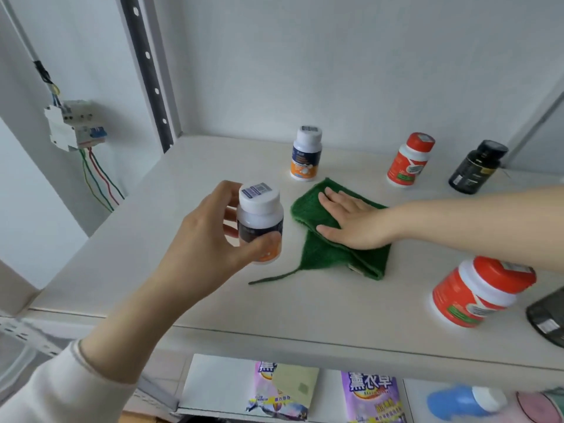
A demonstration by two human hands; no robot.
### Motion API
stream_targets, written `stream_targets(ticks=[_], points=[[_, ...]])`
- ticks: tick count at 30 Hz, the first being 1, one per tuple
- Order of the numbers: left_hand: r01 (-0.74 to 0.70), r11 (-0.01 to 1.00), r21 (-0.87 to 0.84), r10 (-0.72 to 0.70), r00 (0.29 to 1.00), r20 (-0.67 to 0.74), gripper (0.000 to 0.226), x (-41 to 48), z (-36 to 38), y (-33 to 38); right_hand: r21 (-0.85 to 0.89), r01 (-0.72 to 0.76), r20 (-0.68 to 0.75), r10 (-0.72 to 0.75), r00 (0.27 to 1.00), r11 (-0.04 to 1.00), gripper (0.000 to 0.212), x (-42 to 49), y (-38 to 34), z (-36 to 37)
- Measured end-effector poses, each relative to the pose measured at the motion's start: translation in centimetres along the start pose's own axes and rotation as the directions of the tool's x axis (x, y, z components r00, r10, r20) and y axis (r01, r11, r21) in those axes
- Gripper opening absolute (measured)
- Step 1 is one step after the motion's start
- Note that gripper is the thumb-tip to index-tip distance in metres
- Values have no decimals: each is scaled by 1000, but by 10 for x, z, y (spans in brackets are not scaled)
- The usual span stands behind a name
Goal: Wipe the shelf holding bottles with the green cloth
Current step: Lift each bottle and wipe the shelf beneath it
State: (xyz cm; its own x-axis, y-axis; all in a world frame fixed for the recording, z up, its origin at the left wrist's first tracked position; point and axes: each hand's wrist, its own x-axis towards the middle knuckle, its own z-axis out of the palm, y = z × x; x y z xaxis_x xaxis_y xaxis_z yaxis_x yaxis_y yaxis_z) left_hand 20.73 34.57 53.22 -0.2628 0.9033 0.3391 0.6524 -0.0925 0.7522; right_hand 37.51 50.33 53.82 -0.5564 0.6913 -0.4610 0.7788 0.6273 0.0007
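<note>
The green cloth (317,248) lies folded on the pale shelf (152,239), a loose thread trailing toward the front left. My right hand (351,221) presses flat on the cloth, fingers spread and pointing left. My left hand (210,236) holds a white-capped bottle (259,221) lifted above the shelf, left of the cloth. Another white-capped bottle (306,157) stands behind the cloth. A red-capped bottle (410,160) and a black bottle (477,166) stand at the back right. A larger red-capped bottle (476,291) stands at the front right, under my right forearm.
A dark object (547,315) is cut off at the right edge. A perforated shelf post (146,65) rises at the back left, with a breaker box and coloured wires (76,126) on the wall beyond. Purple packets (370,395) and a blue bottle (457,403) lie on the lower shelf.
</note>
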Motion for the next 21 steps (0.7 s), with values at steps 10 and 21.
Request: stream_targets(ticks=[10,21], points=[[-57,998,-20,59,995,79,42,-28,21,10,-63,27,-31,-29,999,998,72,6,5,3],[-91,983,-156,72,990,-125,55,17,8,11,9,170,-58,-169,984,985,72,7,13,11]])
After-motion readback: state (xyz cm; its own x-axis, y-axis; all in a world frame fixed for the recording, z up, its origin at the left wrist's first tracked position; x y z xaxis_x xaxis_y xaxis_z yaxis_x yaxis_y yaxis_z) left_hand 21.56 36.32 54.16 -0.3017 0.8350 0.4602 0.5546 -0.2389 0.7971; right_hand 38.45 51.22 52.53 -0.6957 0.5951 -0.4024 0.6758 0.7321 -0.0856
